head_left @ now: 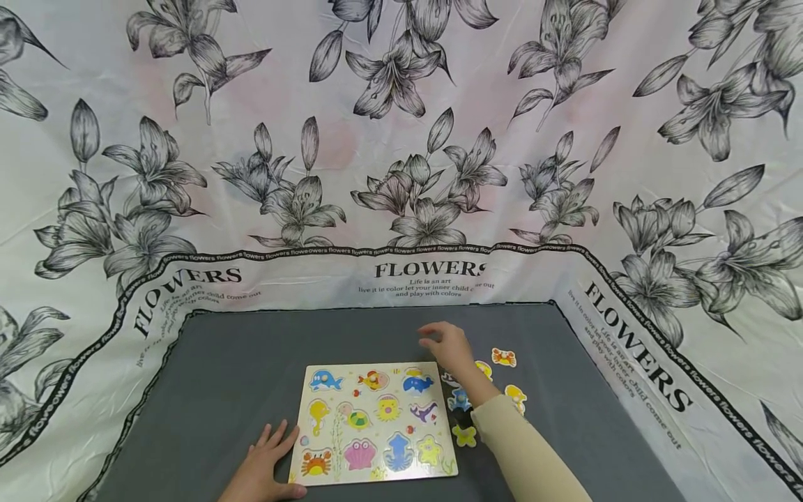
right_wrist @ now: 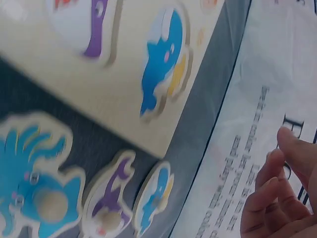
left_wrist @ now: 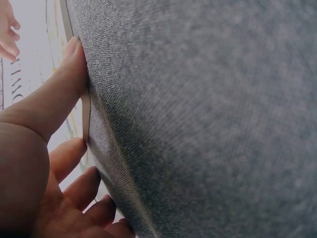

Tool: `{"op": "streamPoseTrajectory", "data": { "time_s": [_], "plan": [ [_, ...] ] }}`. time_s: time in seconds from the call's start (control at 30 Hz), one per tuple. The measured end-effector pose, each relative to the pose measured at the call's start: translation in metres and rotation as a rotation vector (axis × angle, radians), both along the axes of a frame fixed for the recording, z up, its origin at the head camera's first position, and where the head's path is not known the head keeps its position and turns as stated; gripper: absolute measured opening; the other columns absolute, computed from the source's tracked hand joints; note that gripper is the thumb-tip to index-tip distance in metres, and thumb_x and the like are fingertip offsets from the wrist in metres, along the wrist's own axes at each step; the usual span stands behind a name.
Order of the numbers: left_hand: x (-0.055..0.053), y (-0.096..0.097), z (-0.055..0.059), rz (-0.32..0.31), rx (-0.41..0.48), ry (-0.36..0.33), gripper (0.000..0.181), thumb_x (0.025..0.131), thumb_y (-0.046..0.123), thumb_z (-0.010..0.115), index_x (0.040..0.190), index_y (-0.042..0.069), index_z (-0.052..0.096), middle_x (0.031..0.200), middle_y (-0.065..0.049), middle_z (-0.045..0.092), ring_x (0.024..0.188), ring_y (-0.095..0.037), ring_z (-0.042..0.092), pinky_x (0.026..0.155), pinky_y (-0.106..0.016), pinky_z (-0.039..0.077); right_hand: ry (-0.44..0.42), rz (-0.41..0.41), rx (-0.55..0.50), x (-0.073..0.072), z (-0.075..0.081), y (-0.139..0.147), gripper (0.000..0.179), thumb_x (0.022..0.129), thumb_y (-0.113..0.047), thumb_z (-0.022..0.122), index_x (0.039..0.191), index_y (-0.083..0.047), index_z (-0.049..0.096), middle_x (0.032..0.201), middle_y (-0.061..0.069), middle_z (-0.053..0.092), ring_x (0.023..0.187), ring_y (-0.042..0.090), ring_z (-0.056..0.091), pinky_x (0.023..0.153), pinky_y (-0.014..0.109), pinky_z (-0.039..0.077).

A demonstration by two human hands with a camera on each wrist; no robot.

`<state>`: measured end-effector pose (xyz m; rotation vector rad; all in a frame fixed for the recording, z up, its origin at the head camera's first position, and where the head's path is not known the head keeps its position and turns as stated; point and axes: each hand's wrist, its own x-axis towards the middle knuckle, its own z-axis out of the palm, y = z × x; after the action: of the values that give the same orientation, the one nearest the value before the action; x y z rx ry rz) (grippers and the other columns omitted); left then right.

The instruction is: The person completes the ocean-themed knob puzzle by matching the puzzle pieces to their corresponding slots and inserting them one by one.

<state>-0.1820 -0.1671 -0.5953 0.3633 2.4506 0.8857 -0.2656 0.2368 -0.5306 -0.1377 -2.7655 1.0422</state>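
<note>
A pale wooden puzzle board (head_left: 326,443) with printed sea creatures lies on the grey cloth. At its lower left edge rests my left hand (head_left: 266,460), fingers spread and thumb near the corner; in the left wrist view, thumb and fingertips touch the board's thin edge (left_wrist: 86,116). My right hand (head_left: 448,347) hovers by the board's far right corner, fingers loosely bent, holding nothing. Beside the board lie knobbed pieces: an octopus (right_wrist: 42,198), a purple dolphin (right_wrist: 113,191) and a blue whale (right_wrist: 157,196). The right forearm hides part of this group in the head view.
Further loose pieces lie to the right: a crab (head_left: 504,358), a yellow piece (head_left: 516,396) and a yellow star (head_left: 465,436). Grey cloth (head_left: 219,376) covers the tabletop. White flower-printed fabric (head_left: 314,279) rises behind and on both sides.
</note>
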Motion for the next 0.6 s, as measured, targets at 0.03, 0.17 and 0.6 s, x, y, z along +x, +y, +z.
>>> {"op": "streamPoseTrajectory", "data": {
  "time_s": [0.03, 0.17, 0.6],
  "plan": [
    [0.0, -0.001, 0.0, -0.003, 0.004, 0.0, 0.112, 0.063, 0.049, 0.092, 0.154, 0.006, 0.042, 0.16, -0.032, 0.027, 0.146, -0.062, 0.008, 0.108, -0.081, 0.013, 0.008, -0.013, 0.001, -0.001, 0.0, 0.003, 0.021, 0.09, -0.021, 0.078, 0.112, -0.021, 0.077, 0.116, 0.001, 0.071, 0.092, 0.021, 0.067, 0.066, 0.034, 0.054],
    [0.0, -0.002, 0.001, -0.011, 0.013, -0.001, 0.111, 0.065, 0.049, 0.091, 0.154, 0.005, 0.04, 0.16, -0.033, 0.026, 0.145, -0.063, 0.008, 0.108, -0.082, 0.013, 0.02, -0.063, -0.006, -0.001, -0.002, 0.014, 0.02, 0.091, -0.02, 0.077, 0.111, -0.02, 0.077, 0.115, 0.003, 0.072, 0.091, 0.022, 0.066, 0.064, 0.035, 0.053],
    [0.0, -0.001, 0.002, -0.001, 0.009, -0.008, 0.111, 0.064, 0.049, 0.09, 0.154, 0.005, 0.041, 0.16, -0.032, 0.027, 0.146, -0.062, 0.008, 0.109, -0.081, 0.012, -0.095, -0.148, -0.019, -0.003, -0.019, 0.045, 0.023, 0.093, -0.015, 0.073, 0.116, -0.012, 0.075, 0.118, 0.009, 0.072, 0.096, 0.024, 0.068, 0.083, 0.044, 0.058]
  ]
}}
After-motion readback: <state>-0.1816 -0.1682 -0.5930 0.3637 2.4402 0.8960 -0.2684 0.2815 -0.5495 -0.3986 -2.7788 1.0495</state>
